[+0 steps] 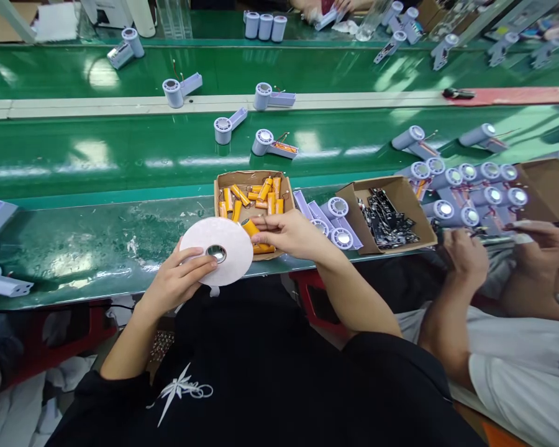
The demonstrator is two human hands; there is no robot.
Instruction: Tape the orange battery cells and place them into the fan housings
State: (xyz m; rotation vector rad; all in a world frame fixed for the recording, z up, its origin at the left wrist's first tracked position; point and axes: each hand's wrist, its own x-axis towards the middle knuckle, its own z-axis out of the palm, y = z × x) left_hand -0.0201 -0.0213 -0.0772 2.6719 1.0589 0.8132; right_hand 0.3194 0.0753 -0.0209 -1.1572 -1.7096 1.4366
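A white roll of tape (235, 248) with a hollow core is gripped by my left hand (179, 273), its fingers laid across the flat face. A short loose tab hangs from the roll's lower edge. My right hand (291, 234) pinches an orange cylindrical battery (249, 227) between thumb and fingers, close to the roll's right edge; whether they touch I cannot tell. Just behind both hands is a cardboard box (218, 181) with several orange batteries (263, 191) lying in it. The right hand reaches over the box's near right corner.
Right of the box lie lilac fan housings (335, 208), then a carton (349, 197) of black circuit boards (386, 217). A co-worker's hands (466, 254) work further right beside more housings. Green conveyor belts (135, 149) carry spaced housings (223, 130). Lilac parts (0, 279) lie at far left.
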